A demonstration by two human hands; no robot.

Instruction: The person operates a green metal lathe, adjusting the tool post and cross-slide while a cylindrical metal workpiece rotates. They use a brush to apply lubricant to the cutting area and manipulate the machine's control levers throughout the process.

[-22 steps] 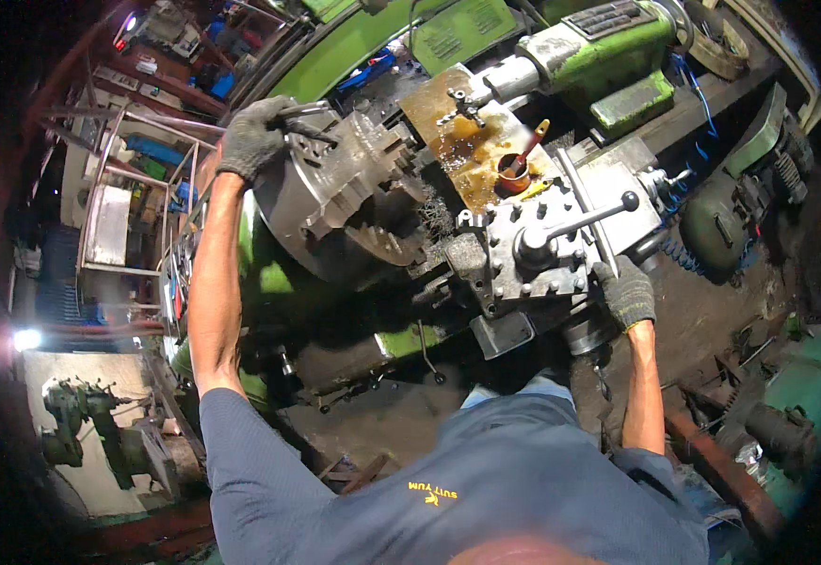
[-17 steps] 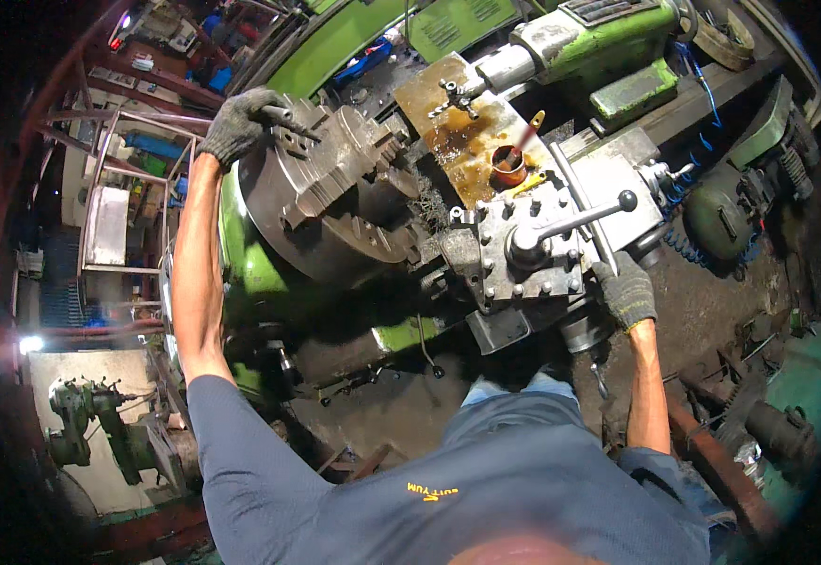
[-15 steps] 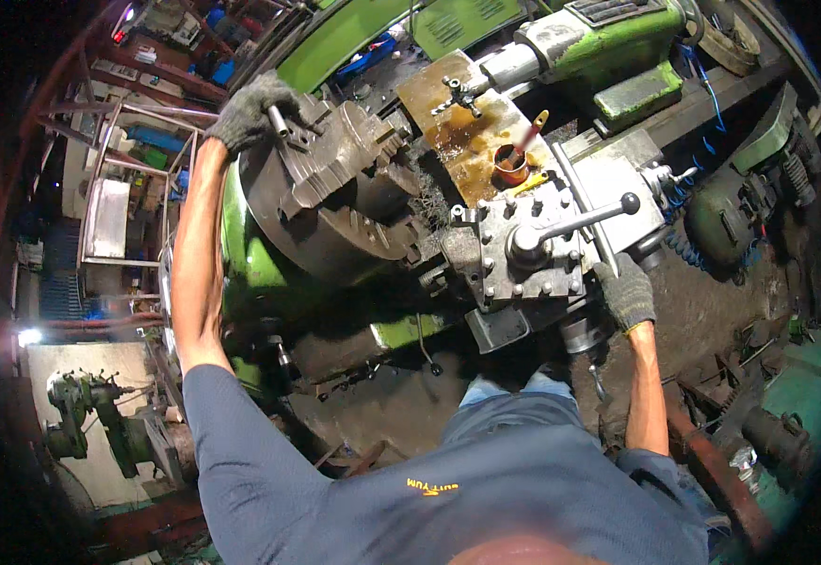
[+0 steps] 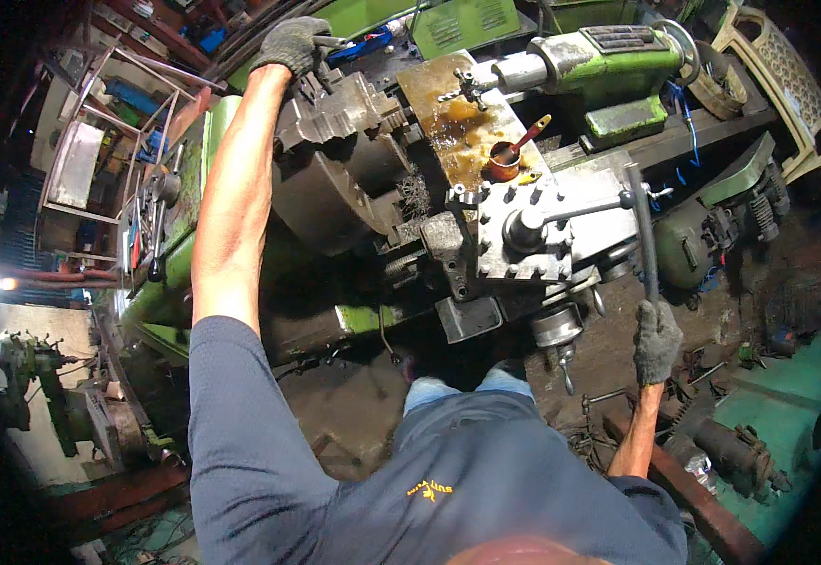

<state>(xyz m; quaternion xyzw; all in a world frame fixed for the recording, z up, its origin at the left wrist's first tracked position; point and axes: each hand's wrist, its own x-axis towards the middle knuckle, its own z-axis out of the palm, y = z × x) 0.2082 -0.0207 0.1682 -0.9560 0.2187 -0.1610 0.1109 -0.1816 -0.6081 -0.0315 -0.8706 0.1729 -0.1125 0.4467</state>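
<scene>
A large lathe chuck [image 4: 330,193] with stepped jaws [image 4: 340,108] lies ahead of me at the left. At its far edge my left hand [image 4: 290,47], in a grey knit glove, is closed around a short metal rod [image 4: 335,42]; one end sticks out to the right, while the rest is hidden by the glove and jaw. My right hand [image 4: 657,347], gloved the same way, grips the lower end of a long dark metal bar [image 4: 646,226]. The bar stands away from me, its far end beside the lever [image 4: 585,209] of the square tool post [image 4: 523,234].
A copper-coloured pot [image 4: 503,168] with a red-handled brush [image 4: 531,134] stands on an oily board [image 4: 439,85]. Behind it is the green tailstock [image 4: 608,71] with a drill bit [image 4: 450,96]. A handwheel crank [image 4: 561,344] juts toward me. Tools lie on the headstock [image 4: 161,202].
My right hand has drawn the bar off the tool post, to the right and toward me. My left hand has moved farther away and right, the rod now pointing right. My view has shifted.
</scene>
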